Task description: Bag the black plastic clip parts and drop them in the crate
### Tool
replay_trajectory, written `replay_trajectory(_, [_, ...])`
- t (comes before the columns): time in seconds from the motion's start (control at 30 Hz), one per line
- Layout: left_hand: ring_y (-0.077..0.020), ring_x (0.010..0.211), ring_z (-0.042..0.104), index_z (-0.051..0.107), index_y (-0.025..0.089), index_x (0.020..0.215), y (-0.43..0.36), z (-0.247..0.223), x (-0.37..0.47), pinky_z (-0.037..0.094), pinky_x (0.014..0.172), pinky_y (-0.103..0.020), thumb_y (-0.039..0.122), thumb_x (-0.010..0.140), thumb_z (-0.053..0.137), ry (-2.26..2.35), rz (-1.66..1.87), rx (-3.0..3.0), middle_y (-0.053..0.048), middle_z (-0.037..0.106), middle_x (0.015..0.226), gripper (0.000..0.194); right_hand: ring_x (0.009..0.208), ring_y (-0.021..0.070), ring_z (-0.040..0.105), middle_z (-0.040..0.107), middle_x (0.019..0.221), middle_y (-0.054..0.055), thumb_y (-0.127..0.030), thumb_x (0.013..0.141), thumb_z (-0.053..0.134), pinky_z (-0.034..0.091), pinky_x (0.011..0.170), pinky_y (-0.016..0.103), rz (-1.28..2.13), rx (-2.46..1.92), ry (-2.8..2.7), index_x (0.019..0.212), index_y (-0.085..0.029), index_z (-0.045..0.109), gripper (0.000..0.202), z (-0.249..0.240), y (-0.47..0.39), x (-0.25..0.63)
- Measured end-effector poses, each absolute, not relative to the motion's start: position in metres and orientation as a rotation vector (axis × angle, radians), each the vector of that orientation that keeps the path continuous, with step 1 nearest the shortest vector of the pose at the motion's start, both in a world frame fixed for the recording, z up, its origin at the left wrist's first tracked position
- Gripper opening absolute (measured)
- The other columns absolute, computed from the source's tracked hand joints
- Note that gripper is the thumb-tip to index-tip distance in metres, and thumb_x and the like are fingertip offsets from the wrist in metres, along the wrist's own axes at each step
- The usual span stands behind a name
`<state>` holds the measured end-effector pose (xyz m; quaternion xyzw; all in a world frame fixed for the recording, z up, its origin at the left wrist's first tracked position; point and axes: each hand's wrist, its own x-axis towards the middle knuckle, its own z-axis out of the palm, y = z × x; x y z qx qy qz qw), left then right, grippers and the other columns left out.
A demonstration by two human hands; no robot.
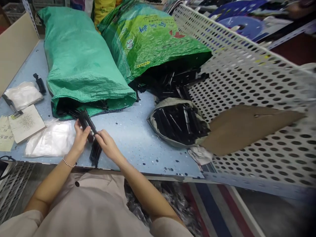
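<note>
Black part [84,119] sits between curled left hand [81,135] and curled right hand [107,142].

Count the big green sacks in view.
2: the plain green sack on the left, and the printed green sack beside it on the right. Others could be hidden behind them.

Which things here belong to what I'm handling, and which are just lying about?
Likely in the job: black plastic part, between left hand and right hand; teal woven sack; green printed sack; grey bag of similar parts.
Likely just lying about: brown sheet; crumpled white cloth; handwritten note.
</note>
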<state>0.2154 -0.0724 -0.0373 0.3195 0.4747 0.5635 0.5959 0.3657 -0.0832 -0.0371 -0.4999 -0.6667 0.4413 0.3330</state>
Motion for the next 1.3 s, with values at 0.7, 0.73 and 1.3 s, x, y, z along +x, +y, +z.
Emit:
replay_trajectory(0.7, [-0.0123,0.063,0.060,0.044,0.024,0.142,-0.102,-0.010,0.210,0.049,0.056,-0.023,0.054,0.086,0.064,1.061,1.045,0.968,-0.003,0.064,0.089,0.066,0.064,0.0158,0.047,0.049,0.069,0.000,-0.072,0.093,0.033,0.040,0.063,0.030,1.070,-1.216,-1.628,0.080,-0.024,0.046,0.051,-0.028,-0.046,0.359])
replay_trajectory(0.73, [-0.0129,0.064,0.060,0.044,0.024,0.143,-0.101,-0.011,0.211,0.049,0.056,-0.024,0.053,0.085,0.066,1.074,1.049,0.997,-0.003,0.065,0.088,0.069,0.055,0.0137,0.041,0.043,0.063,-0.003,-0.072,0.093,0.032,0.036,0.056,0.028,1.242,-1.205,-1.529,0.079,-0.024,0.043,0.051,-0.028,-0.048,0.359])
replay_trajectory(1.3, [-0.0155,0.053,0.058,0.066,0.014,0.089,-0.096,0.006,0.190,0.047,0.048,-0.027,0.064,0.084,0.058,0.867,0.671,0.563,-0.006,0.062,0.065,0.051,0.078,0.0221,0.051,0.055,0.073,0.007,-0.051,0.100,0.044,0.044,0.072,0.035,0.631,-0.924,-2.493,0.084,-0.022,0.064,0.039,0.026,-0.032,0.403])
